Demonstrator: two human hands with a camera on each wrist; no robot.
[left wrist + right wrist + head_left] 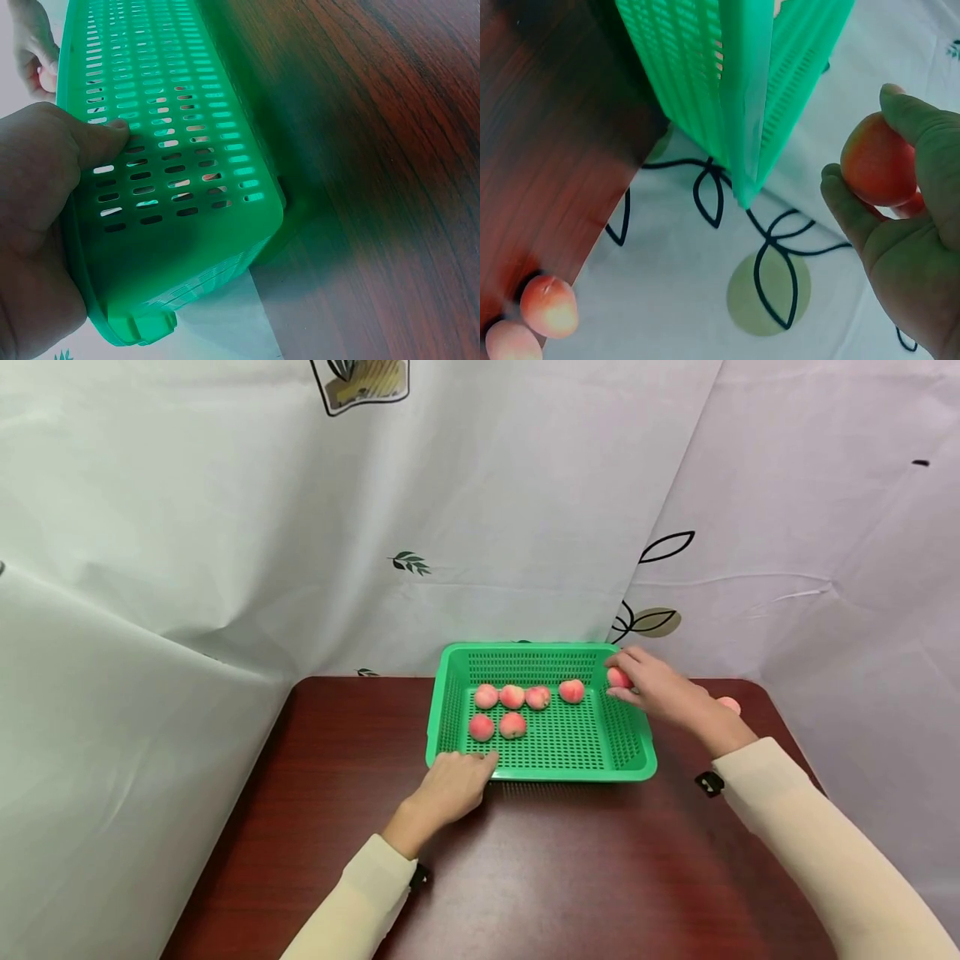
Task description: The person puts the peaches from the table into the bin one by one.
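Observation:
A green perforated plastic basket (570,774) sits toward the far side of the table, with several pinkish-red peaches (512,697) on its floor, mostly to the left. My left hand (453,785) grips the basket's near rim at the left; in the left wrist view its thumb (105,142) presses the outer wall and the fingers are hidden behind the rim. Over the basket's right end, my right hand (660,689) holds a peach (878,159) between thumb and fingers. Another small red patch shows just behind that peach in the right wrist view.
Two more peaches (549,306) lie on the dark red wooden table (592,868), right of the basket; the right forearm partly covers them in the head view. White cloth (525,527) with leaf prints hangs behind and around the table.

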